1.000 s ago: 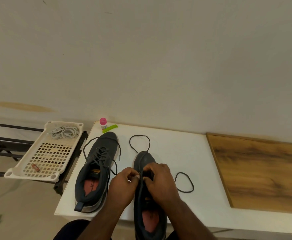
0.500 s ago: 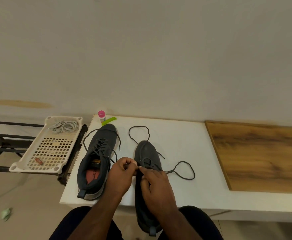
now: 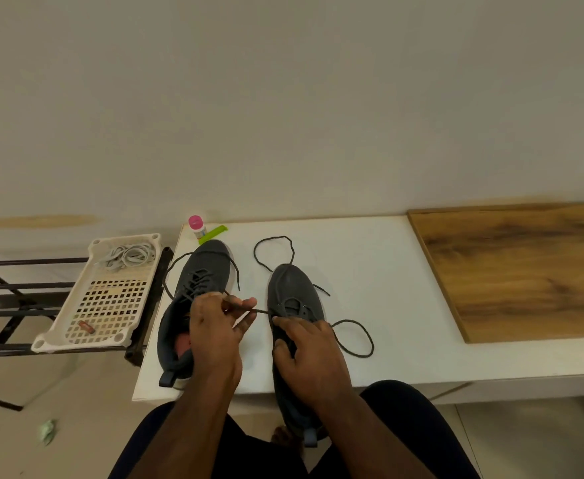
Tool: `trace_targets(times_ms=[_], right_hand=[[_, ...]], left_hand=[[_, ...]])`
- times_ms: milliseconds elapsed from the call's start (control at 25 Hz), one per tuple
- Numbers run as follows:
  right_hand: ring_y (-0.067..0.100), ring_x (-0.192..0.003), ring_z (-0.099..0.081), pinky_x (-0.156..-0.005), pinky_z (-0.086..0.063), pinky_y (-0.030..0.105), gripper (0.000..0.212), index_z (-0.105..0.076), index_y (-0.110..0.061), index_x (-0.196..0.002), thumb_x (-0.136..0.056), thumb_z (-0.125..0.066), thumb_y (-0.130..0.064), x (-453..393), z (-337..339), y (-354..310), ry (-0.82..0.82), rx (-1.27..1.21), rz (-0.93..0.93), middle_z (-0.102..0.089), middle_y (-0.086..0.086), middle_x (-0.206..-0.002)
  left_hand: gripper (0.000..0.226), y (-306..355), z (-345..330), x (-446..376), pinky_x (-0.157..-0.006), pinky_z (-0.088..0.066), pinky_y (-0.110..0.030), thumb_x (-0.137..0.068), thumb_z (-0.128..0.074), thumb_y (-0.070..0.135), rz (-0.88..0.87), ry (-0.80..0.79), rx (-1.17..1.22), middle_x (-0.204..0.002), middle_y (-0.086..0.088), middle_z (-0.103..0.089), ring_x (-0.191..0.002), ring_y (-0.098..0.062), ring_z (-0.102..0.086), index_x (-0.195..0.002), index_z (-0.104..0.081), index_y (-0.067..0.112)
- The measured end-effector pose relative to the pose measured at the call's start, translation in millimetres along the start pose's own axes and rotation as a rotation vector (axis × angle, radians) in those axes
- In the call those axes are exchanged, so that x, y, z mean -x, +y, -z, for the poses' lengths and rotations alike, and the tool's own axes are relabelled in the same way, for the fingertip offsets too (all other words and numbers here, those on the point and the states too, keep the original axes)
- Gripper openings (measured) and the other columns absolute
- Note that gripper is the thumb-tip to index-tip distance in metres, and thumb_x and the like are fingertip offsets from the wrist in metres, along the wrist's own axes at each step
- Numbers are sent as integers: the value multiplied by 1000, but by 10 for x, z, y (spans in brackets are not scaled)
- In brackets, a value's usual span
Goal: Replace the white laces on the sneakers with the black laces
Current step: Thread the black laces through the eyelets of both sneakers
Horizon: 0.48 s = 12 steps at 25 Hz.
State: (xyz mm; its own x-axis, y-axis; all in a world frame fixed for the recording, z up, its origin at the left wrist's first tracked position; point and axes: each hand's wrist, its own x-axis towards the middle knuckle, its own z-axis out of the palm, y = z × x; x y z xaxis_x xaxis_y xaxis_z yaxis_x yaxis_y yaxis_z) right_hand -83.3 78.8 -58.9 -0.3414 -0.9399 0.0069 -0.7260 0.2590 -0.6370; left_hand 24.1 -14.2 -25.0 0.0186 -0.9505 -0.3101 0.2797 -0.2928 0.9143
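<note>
Two dark grey sneakers lie toes away from me on a white table (image 3: 370, 271). The left sneaker (image 3: 200, 271) is threaded with a black lace. The right sneaker (image 3: 290, 288) overhangs the near edge and carries a black lace (image 3: 356, 337) that loops loose beyond the toe and off to the right. My left hand (image 3: 218, 326) pinches one end of that lace and holds it taut to the left of the shoe. My right hand (image 3: 307, 354) grips the right sneaker over its tongue and opening. White laces (image 3: 128, 255) lie bunched in a cream tray.
The cream perforated tray (image 3: 100, 305) sits on a black metal rack (image 3: 14, 292) left of the table. A pink-capped bottle (image 3: 197, 227) and a green strip (image 3: 213, 233) stand at the table's far left corner. A wooden board (image 3: 522, 267) covers the right side.
My left hand has drawn the lace end out to the left, pulling it taut. My right hand has slid back to hold the shoe. The view has tilted down.
</note>
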Motion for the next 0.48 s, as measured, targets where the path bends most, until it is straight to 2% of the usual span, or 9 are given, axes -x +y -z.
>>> trace_targets(times_ms=[80, 200, 280, 360, 480], right_hand=[[11, -124, -44, -103, -40, 28, 44, -54, -34, -138, -95, -47, -38, 3, -25, 15, 5, -5, 10, -59, -17, -135], [11, -118, -46, -99, -43, 28, 41, -57, -35, -133, -93, -46, -39, 3, -29, 19, 6, -17, 23, -61, -18, -129], [10, -112, -48, -95, -43, 26, 38, -59, -35, -128, -93, -46, -37, -2, -35, 25, 14, -19, 29, -63, -19, -122], [10, -113, -48, -95, -40, 24, 37, -59, -35, -128, -93, -46, -37, -1, -39, 27, 12, -14, 26, -64, -18, -121], [11, -118, -47, -96, -39, 25, 37, -59, -33, -129, -93, -49, -34, -2, -17, 20, 4, -25, 7, -63, -15, -125]], left_hand=[[11, -49, 31, -10, -74, -57, -36, -100, -45, 15, -34, -43, -214, -84, -3, -63, -82, -18, -66, -105, -54, 12], [13, -222, 49, -20, -73, -58, -32, -99, -57, 31, -42, -275, -618, -103, 3, -65, -91, -12, -64, -111, -62, 29], [12, -280, 57, -48, -72, -59, -31, -96, -61, 31, -81, -348, -738, -97, 4, -70, -81, -9, -68, -106, -68, 30], [10, -256, 67, -79, -71, -57, -31, -96, -61, 30, -135, -340, -826, -85, 7, -72, -71, -7, -67, -98, -71, 27], [16, -214, 104, -117, -68, -46, -22, -98, -58, 30, -236, -344, -1103, -77, 10, -65, -72, -6, -62, -84, -66, 25]])
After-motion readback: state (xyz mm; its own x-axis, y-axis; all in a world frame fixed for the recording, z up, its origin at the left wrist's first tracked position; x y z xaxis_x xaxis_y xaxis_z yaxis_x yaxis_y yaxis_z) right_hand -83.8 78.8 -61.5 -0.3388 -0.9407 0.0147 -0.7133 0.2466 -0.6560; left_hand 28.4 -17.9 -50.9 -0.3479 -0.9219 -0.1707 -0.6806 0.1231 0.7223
